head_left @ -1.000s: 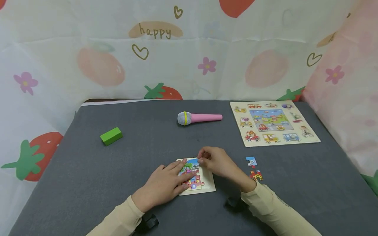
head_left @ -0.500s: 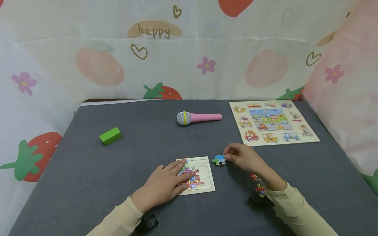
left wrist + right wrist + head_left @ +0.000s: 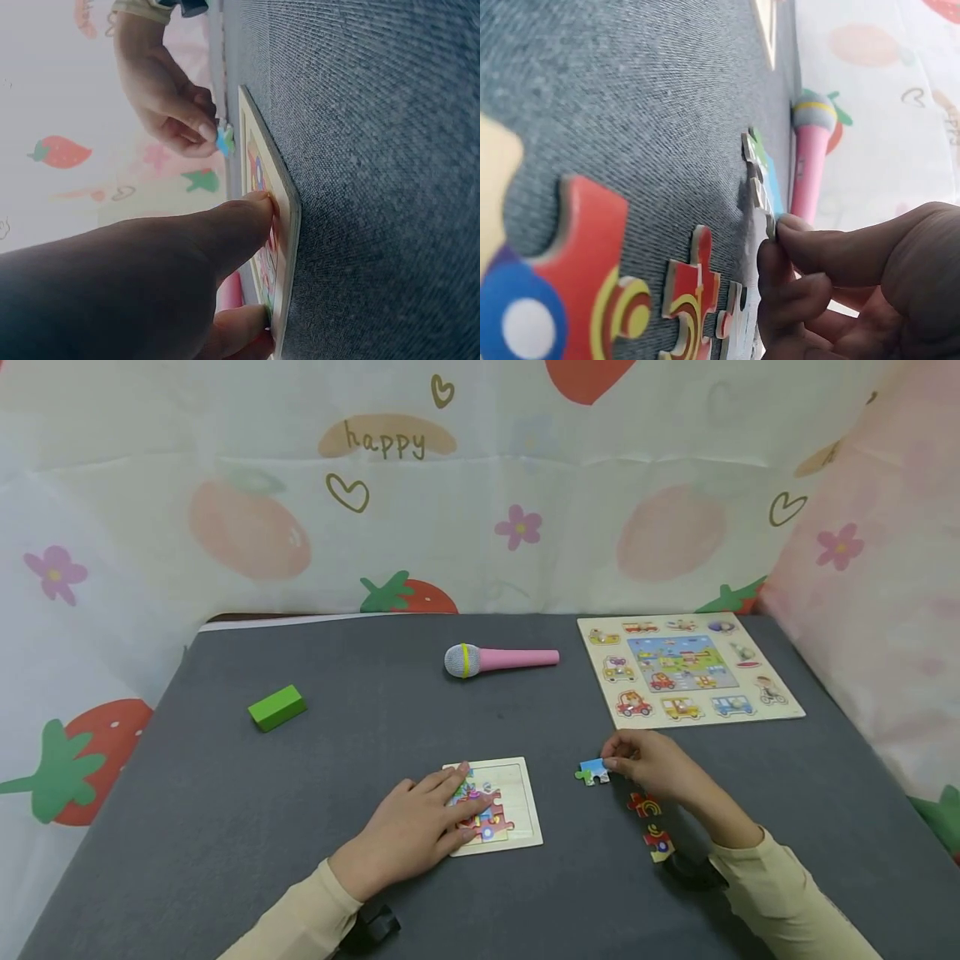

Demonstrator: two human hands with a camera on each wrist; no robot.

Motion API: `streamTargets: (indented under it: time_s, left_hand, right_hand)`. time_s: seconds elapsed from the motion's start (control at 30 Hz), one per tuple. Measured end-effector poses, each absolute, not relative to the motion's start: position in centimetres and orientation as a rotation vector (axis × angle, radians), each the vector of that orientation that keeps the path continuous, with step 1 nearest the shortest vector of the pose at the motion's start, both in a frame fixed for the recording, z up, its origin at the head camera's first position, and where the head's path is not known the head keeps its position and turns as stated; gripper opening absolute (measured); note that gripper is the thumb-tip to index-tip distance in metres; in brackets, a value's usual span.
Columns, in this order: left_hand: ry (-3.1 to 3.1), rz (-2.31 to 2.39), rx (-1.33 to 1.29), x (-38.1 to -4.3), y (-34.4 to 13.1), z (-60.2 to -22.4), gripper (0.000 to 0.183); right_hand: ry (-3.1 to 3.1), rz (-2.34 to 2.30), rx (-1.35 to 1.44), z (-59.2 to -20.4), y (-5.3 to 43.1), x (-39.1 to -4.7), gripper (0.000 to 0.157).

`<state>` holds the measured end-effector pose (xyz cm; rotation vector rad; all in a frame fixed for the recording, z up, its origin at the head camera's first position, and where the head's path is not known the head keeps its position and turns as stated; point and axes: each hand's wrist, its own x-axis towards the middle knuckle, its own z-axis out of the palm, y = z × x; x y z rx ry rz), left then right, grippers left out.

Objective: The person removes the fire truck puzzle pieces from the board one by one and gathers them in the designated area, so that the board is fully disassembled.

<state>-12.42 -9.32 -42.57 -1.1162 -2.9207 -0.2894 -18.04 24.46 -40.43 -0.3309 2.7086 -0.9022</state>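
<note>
My left hand point(image 3: 411, 827) lies over the left part of a small wooden jigsaw tray point(image 3: 527, 806), fingers mostly straight. Under and between those fingers show red and blue joined pieces point(image 3: 491, 822); the rest is covered. To the right of the tray, my right hand point(image 3: 656, 768) pinches a blue and green jigsaw piece point(image 3: 592, 771) by its edge between thumb and fingers. The right wrist view has this piece point(image 3: 763, 176) tilted just over the cloth. Two red pieces, one upper point(image 3: 645, 805) and one lower point(image 3: 658, 843), lie beside the right wrist. Another piece point(image 3: 735, 322) is partly hidden.
A pink toy microphone point(image 3: 502, 660) lies beyond the tray. At the back right is a larger wooden vehicle puzzle board point(image 3: 603, 677), and a green block point(image 3: 277, 707) sits at the left. A patterned curtain point(image 3: 420, 527) hangs behind the dark tabletop point(image 3: 187, 827).
My right hand has lifted the blue and green jigsaw piece off the tray and carried it right, towards the loose pieces. The left hand has stayed on the tray.
</note>
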Motion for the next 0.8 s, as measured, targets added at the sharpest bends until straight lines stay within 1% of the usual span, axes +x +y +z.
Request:
streamTargets:
  time_s: [0.4, 0.63, 0.8]
  left_hand:
    - [-2.929, -0.279, -1.129, -12.56, -9.28, -42.56, 0.042]
    - [-2.929, -0.281, -1.133, -12.48, -9.27, -42.45, 0.042]
    - [-2.923, -0.263, -1.126, -12.39, -9.23, -42.45, 0.042]
  right_hand:
    - [2.783, -0.8, -0.298, -40.31, 23.73, -17.5, 0.008]
    - [2.8, -0.734, -0.438, -40.22, 23.88, -17.42, 0.023]
    - [2.763, -0.721, -0.511, -40.47, 23.89, -17.39, 0.022]
